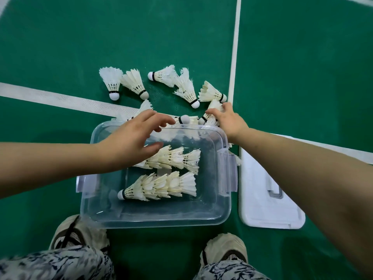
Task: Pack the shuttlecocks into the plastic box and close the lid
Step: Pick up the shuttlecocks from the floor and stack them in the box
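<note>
Head view: our right hand (230, 123) clasps a shuttlecock (214, 104) beyond the plastic box (225, 201); our left hand (129, 138) hovers spread above its rim.

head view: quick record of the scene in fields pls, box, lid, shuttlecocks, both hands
box: clear, open, on the green floor
lid: white, flat on the floor, right of the box
stacks: two nested stacks on their sides in the box
loose shuttlecocks: scattered on the floor beyond the box
left hand: open over the far rim, holds nothing
right hand: past the far right corner, fingers curled on a shuttlecock
progress: packing unfinished, lid off
</note>
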Available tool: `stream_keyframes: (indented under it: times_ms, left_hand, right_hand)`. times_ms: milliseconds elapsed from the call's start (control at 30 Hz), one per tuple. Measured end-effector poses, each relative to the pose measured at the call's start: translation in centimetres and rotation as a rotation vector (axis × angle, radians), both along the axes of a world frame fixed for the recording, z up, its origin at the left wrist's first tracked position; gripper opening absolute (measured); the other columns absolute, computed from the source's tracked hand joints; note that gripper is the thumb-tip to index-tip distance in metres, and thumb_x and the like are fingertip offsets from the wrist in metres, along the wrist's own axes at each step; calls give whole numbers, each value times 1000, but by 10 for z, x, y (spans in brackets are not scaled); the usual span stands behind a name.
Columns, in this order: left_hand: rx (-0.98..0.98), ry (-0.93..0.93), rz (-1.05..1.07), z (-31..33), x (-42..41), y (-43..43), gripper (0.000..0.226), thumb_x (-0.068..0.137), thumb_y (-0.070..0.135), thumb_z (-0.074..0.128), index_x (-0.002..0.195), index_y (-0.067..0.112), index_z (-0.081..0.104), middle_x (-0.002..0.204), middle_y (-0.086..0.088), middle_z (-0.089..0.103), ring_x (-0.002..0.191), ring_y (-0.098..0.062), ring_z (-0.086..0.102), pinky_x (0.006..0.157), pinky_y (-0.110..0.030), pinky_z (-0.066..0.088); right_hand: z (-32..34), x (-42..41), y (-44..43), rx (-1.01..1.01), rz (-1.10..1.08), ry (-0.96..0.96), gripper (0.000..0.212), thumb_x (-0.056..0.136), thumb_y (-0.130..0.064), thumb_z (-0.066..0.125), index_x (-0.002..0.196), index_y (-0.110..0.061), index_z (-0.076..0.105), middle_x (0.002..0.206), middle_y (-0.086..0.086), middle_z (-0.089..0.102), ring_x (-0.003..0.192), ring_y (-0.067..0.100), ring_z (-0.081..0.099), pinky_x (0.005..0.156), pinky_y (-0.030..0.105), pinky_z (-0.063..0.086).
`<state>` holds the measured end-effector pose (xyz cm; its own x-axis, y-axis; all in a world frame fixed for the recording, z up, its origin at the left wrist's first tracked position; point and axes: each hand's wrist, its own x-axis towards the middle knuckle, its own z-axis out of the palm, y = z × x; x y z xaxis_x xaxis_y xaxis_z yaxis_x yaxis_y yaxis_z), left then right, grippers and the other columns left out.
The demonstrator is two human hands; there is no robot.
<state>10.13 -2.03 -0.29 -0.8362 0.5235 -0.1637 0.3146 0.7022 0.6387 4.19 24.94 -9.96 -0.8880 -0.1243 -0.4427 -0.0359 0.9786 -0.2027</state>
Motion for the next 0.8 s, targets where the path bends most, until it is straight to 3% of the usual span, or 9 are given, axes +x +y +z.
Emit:
stream_keyframes:
  times_ms: [167, 300, 533, 633, 800]
  left_hand:
    - [5, -1, -4, -2, 0, -1, 44, 81, 15, 62, 121, 27, 47, 108, 14, 41, 93, -2, 46, 79, -16, 32]
    - [7, -11, 8, 0, 2, 1, 44, 82, 14, 62, 121, 28, 47, 108, 12, 42, 93, -4, 47, 80, -19, 33]
    - [5, -40, 33, 5, 3, 2, 45, 82, 13, 60, 121, 29, 46, 108, 9, 44, 95, -6, 48, 81, -22, 34]
    - [1, -33, 34, 6, 5, 3, 45, 82, 12, 60, 121, 29, 47, 107, 10, 44, 94, -7, 47, 79, -20, 33]
    - [2, -28, 29, 9, 8, 4, 45, 82, 12, 59, 120, 31, 46, 109, 11, 44, 95, -4, 46, 71, -7, 32]
  right_hand:
    - [10, 9, 1, -118, 22, 15, 42, 81, -30, 66, 120, -30, 52, 129, 14, 31, 102, 36, 53, 90, 35, 45]
    - [12, 13, 1, -142, 20, 61, 31, 83, -24, 63, 114, -26, 56, 121, 11, 36, 97, 33, 52, 81, 30, 41]
    - [22, 9, 5, -222, -78, 86, 42, 76, -34, 72, 112, -21, 56, 120, 7, 42, 97, 26, 53, 83, 31, 42]
    - [27, 11, 6, -247, -121, 112, 41, 74, -28, 74, 111, -20, 57, 118, 6, 43, 96, 24, 53, 80, 28, 41]
    - [42, 12, 8, -261, -152, 165, 47, 70, -19, 76, 113, -17, 56, 118, 8, 44, 96, 22, 52, 81, 28, 41]
